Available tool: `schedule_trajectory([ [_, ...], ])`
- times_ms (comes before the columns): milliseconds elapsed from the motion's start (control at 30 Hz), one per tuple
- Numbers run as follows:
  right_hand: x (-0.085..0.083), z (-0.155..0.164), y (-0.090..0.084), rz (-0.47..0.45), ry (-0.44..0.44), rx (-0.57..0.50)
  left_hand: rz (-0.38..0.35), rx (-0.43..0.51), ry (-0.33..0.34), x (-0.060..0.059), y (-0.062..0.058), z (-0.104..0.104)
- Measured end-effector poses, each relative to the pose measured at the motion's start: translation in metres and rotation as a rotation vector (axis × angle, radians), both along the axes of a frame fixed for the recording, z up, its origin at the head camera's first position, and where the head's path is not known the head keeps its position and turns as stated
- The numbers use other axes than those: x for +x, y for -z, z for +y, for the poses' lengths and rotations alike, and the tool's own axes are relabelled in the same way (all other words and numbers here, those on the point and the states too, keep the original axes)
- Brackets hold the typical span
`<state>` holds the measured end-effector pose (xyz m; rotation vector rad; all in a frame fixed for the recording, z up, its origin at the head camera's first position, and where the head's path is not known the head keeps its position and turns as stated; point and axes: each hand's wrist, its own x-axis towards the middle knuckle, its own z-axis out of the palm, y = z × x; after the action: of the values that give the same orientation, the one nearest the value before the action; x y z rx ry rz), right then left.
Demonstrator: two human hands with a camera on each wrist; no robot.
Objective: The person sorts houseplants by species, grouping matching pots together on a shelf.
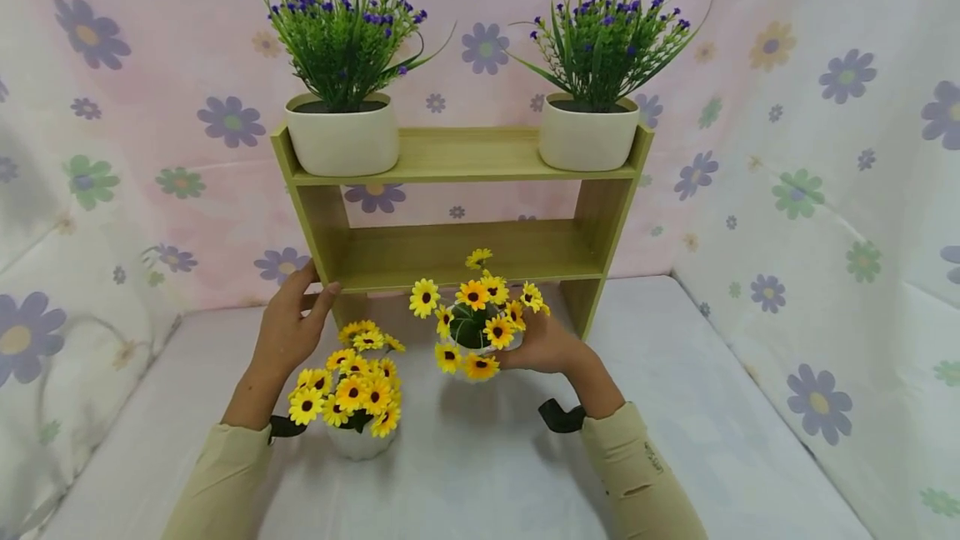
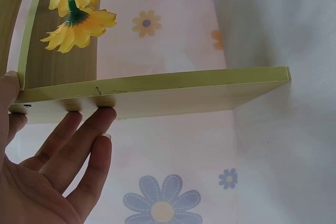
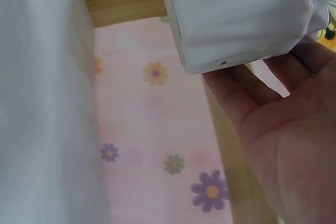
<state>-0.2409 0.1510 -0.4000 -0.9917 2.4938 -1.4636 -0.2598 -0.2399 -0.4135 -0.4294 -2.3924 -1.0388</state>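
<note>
My right hand [image 1: 546,346] holds a white ribbed pot [image 3: 241,19] of artificial yellow sunflowers [image 1: 483,307], raised off the table in front of the shelf. In the right wrist view its fingers lie along the side of the pot. My left hand [image 1: 288,323] grips the left side panel [image 2: 157,83] of a two-tier wooden shelf [image 1: 480,177]. Its thumb lies at the front edge and its fingertips press the outer face. A second white pot [image 1: 362,442] of sunflowers [image 1: 360,382] stands on the table beside my left forearm.
Two cream planters, one at the top left [image 1: 343,140] and one at the top right [image 1: 588,138], hold purple flowers and grass on the upper tier. The shelf stands on a white-covered table [image 1: 480,482]. Flower-patterned curtains [image 1: 787,190] surround it at the back and sides.
</note>
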Motion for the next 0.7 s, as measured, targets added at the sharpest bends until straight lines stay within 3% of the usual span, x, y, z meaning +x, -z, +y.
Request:
schedule_trajectory([
  [167, 0.004, 0.01, -0.011, -0.026, 0.115, -0.049, -0.002, -0.001, -0.006, -0.001, 0.002, 0.0],
  [467, 0.0, 0.02, -0.024, 0.183, 0.162, -0.227, 0.025, 0.006, 0.004, -0.001, 0.0, -0.001],
  [567, -0.001, 0.022, -0.026, 0.219, 0.233, -0.223, 0.014, 0.007, 0.002, -0.001, 0.0, -0.001],
  [700, -0.002, 0.025, -0.03, 0.2, 0.351, -0.216, 0.001, 0.008, -0.001, 0.0, 0.0, 0.001],
])
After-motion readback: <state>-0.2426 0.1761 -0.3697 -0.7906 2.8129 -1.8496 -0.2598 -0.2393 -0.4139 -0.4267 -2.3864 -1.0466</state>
